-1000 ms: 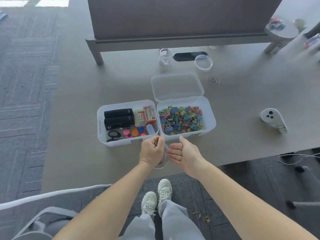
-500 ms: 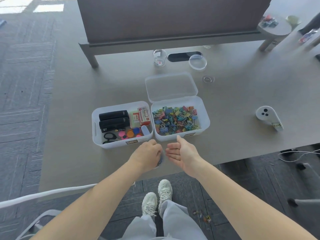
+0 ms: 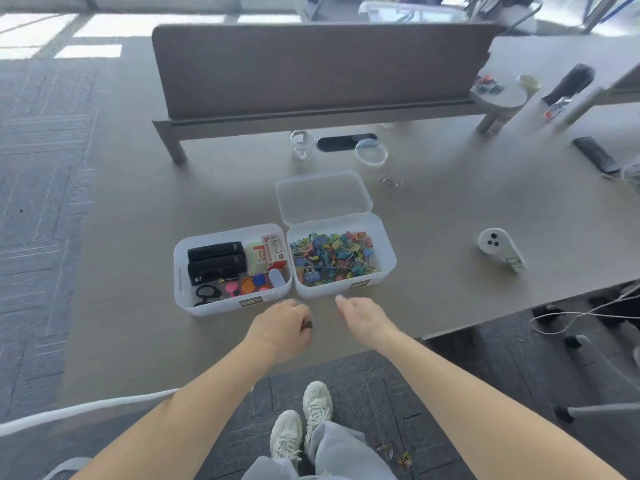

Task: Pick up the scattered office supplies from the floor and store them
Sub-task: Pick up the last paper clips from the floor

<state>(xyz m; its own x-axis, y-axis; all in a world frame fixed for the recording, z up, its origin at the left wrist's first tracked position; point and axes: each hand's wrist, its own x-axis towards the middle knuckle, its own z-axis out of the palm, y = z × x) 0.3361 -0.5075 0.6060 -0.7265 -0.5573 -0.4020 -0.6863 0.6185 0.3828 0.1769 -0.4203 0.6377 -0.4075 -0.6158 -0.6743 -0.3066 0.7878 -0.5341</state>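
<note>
White bins (image 3: 388,249), multicoloured binder clips (image 3: 332,256), black staplers (image 3: 216,259), grey-brown surface (image 3: 450,209), grey patterned carpet (image 3: 38,168), white shoes (image 3: 317,407).

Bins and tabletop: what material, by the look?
Left bin and right bin: likely translucent white plastic, semi-matte; contents show faintly through the walls. Tabletop: probably grey-beige laminate, matte; flat uniform colour, soft reflections, no visible grain.
</note>
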